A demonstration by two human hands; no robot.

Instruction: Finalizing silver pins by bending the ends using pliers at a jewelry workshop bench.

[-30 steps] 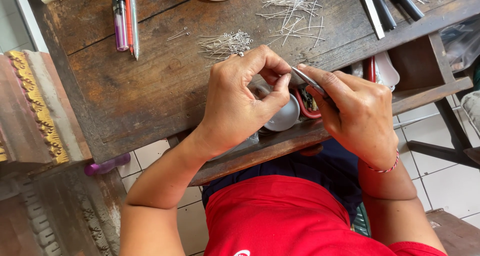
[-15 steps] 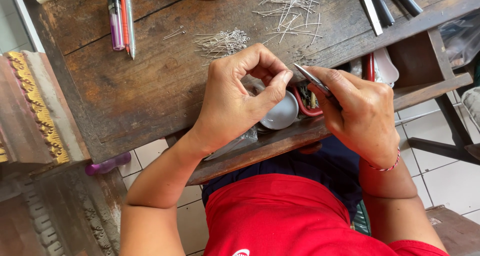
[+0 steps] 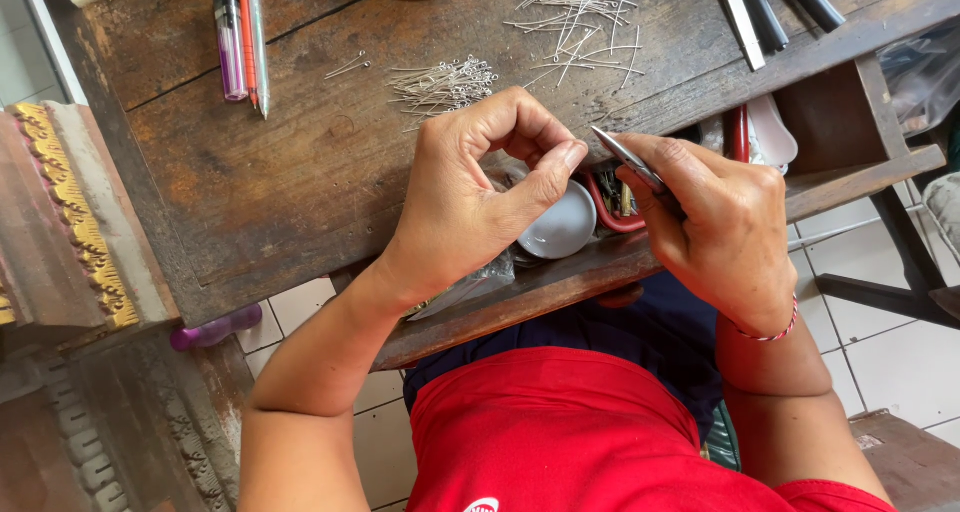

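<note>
Two hands, right hand (image 3: pixel 725 222) gripping half-hidden pliers (image 3: pixel 628 160)

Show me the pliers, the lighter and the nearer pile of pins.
pliers (image 3: pixel 628 159), head view, on the metal jaws.
lighter (image 3: pixel 230 47), head view, on its purple body.
pin pile (image 3: pixel 440 82), head view, on its middle.

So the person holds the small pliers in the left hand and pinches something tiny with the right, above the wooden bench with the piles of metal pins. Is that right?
Not quite: the hands are swapped. The head view shows the right hand holding the small pliers, while the left hand pinches something too tiny to make out. The rest holds: they work above the wooden bench with the piles of metal pins.
</note>
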